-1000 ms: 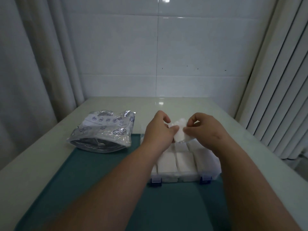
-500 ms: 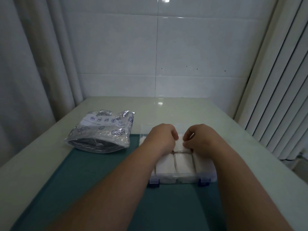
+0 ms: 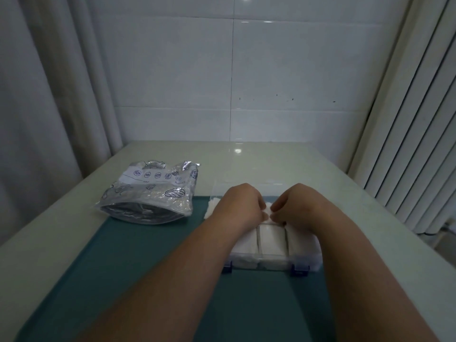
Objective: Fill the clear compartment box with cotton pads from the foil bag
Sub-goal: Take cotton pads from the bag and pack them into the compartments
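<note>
Hands: lower than a second ago, when they were raised above the box; barely changed over the last half second. Left hand [image 3: 240, 206] and right hand [image 3: 298, 206], fingers curled, pinch one soft white cotton pad [image 3: 268, 210] over a far cell of the clear compartment box [image 3: 271, 264]. Box: rigid plastic, rectangular, long axis left-right, blue latches [image 3: 299, 269] facing the person, near cells packed white. Foil bag [image 3: 153, 193]: crinkled, glossy, lying flat left of the box.

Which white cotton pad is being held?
The pad pinched between left hand and right hand over the far row of the clear compartment box; the rest lie packed.
</note>
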